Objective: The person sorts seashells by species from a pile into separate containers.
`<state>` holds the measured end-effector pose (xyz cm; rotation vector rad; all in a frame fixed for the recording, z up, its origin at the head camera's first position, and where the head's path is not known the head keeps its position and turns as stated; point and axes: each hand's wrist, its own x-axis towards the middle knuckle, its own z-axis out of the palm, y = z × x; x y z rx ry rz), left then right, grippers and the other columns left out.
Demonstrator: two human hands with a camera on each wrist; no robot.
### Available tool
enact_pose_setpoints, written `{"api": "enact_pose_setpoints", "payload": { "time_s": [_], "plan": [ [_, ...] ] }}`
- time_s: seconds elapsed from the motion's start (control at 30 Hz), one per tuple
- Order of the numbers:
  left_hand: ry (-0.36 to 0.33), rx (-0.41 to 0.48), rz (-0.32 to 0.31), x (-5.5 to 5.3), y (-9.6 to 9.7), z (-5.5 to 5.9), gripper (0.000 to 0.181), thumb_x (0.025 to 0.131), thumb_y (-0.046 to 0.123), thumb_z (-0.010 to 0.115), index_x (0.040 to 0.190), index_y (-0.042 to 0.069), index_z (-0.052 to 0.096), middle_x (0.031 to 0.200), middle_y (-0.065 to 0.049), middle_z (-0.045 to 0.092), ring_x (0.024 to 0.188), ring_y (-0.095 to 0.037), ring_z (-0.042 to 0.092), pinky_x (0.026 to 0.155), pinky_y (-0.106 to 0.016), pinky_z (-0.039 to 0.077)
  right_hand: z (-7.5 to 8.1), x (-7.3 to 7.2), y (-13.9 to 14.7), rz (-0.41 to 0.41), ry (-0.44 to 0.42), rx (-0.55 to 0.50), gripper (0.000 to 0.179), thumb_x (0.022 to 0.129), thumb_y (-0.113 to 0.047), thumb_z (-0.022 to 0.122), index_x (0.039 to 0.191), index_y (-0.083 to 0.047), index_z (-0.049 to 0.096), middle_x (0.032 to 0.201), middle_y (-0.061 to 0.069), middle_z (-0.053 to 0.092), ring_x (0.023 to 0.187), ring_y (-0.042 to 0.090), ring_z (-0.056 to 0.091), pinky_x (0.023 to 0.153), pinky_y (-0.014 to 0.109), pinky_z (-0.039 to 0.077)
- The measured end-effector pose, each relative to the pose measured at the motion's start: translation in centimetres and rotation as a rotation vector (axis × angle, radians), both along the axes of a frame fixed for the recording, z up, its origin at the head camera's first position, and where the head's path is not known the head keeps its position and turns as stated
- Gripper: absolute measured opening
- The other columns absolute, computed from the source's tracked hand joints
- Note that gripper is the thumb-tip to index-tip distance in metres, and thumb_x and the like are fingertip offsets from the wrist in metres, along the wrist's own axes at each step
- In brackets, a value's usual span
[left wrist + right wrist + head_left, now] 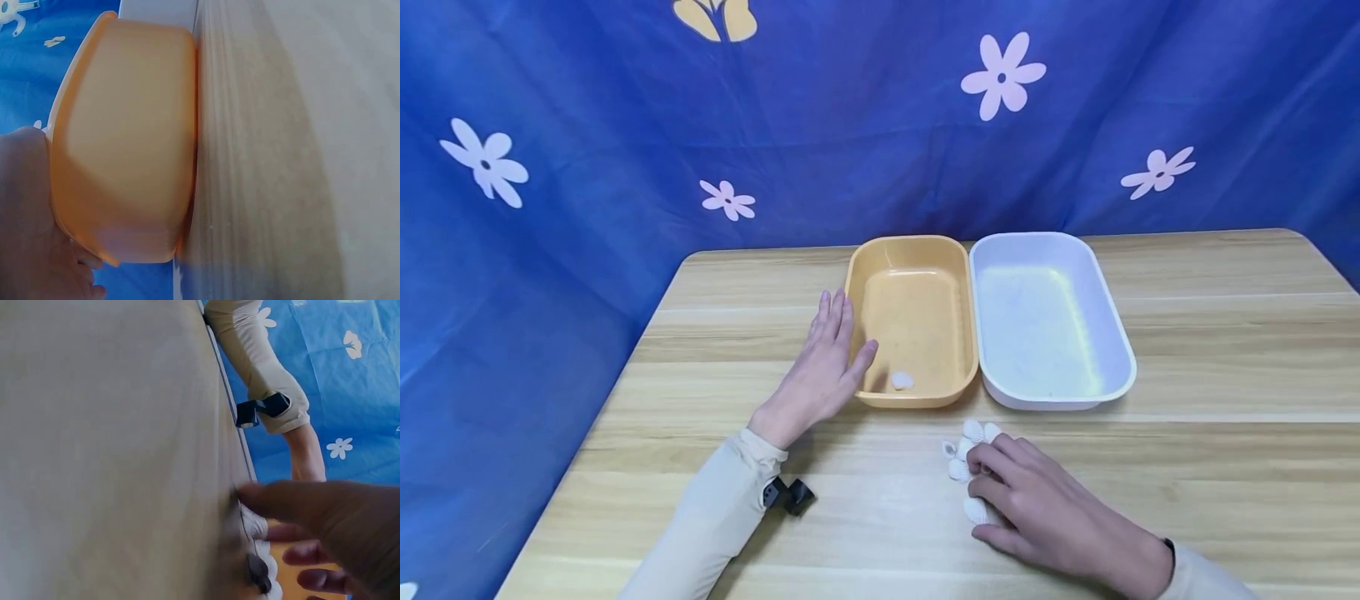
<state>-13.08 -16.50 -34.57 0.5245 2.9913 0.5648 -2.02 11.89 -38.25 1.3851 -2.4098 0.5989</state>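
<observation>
My left hand point(820, 367) rests at the left rim of an orange plastic tray point(917, 321), its fingers extended along the side and the thumb over the near corner. In the left wrist view the tray's outer wall point(125, 137) fills the middle. One white seashell point(902, 380) lies inside, near the front. Over a cluster of white ribbed seashells point(958, 471) on the table reaches my right hand point(1037, 504), fingers bent and apart from the thumb. A single shell point(975, 510) shows between thumb and index finger. Beneath this hand, a dark piece point(257, 572) appears beside the shells.
A white plastic tray point(1037, 325) stands right beside the orange one. Both are at the back of a wood-grain table point(1225, 358), before a blue curtain point(865, 125) with flower prints. A black wrist camera point(790, 496) sticks out from the left sleeve.
</observation>
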Motion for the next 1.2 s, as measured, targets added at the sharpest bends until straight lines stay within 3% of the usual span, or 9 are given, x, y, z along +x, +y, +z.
{"api": "enact_pose_setpoints", "payload": {
  "time_s": [0.2,0.43,0.73,1.2],
  "plan": [
    [0.012,0.006,-0.004,0.1,0.0,0.1,0.075,0.104,0.046,0.025,0.15,-0.007,0.002,0.159,-0.019,-0.009,0.145,-0.029,-0.017,0.119,-0.045,0.001,0.4,-0.4,0.8,0.071,-0.054,0.032,0.032,0.076,-0.027,0.078,0.107,-0.026,0.068,0.115,-0.001,0.051,0.096,0.017,0.045,0.079,0.032,0.045],
    [0.015,0.016,-0.005,0.2,-0.1,-0.1,0.075,0.103,0.047,0.025,0.15,-0.008,0.002,0.159,-0.019,-0.009,0.145,-0.03,-0.016,0.119,-0.045,0.001,0.2,-0.9,0.5,0.091,-0.054,0.019,0.02,0.078,-0.024,0.076,0.094,-0.025,0.065,0.111,-0.002,0.05,0.094,0.015,0.045,0.077,0.028,0.044],
    [0.015,0.013,-0.006,0.0,0.0,-0.1,0.075,0.103,0.046,0.027,0.15,-0.007,0.002,0.159,-0.019,-0.008,0.145,-0.029,-0.016,0.119,-0.044,0.0,-0.1,-0.8,-0.2,0.064,-0.099,0.037,0.027,0.07,-0.032,0.082,0.081,-0.019,0.062,0.11,-0.003,0.052,0.098,0.012,0.044,0.082,0.026,0.044],
    [-0.013,0.013,-0.006,0.0,-0.1,0.5,0.076,0.103,0.048,0.026,0.151,-0.006,0.0,0.159,-0.017,-0.012,0.145,-0.027,-0.019,0.119,-0.044,0.0,1.0,-1.2,-0.3,0.086,-0.132,-0.054,0.03,0.069,-0.03,0.085,0.08,-0.018,0.059,0.121,-0.002,0.053,0.112,0.017,0.047,0.089,0.034,0.046]
  ]
}}
